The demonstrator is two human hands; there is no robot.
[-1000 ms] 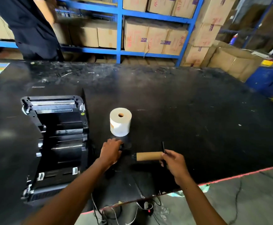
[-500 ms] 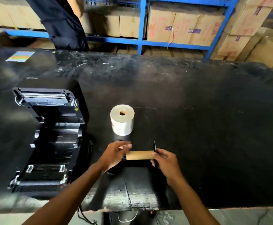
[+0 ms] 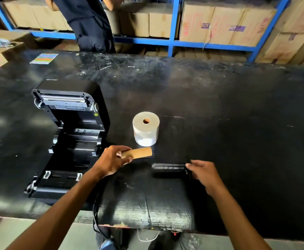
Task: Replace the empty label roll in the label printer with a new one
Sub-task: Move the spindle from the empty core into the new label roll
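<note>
The black label printer [image 3: 70,141] lies on the left of the black table [image 3: 219,114] with its lid open and its roll bay bare. A full white label roll [image 3: 145,129] stands on end at the table's middle. My left hand [image 3: 111,162] grips the empty brown cardboard core [image 3: 138,152] just in front of that roll. To the right, my right hand [image 3: 204,174] holds one end of the black roll spindle [image 3: 168,168], which lies level and apart from the core.
A person in dark clothes [image 3: 88,22] stands behind the table at the blue shelves [image 3: 172,24] of cardboard boxes. A striped colour card [image 3: 44,58] lies at the far left. Cables [image 3: 100,224] hang over the near table edge.
The cardboard core has come off the black spindle: my left hand has drawn it left while my right hand has moved right with the spindle. The camera view has also shifted.
</note>
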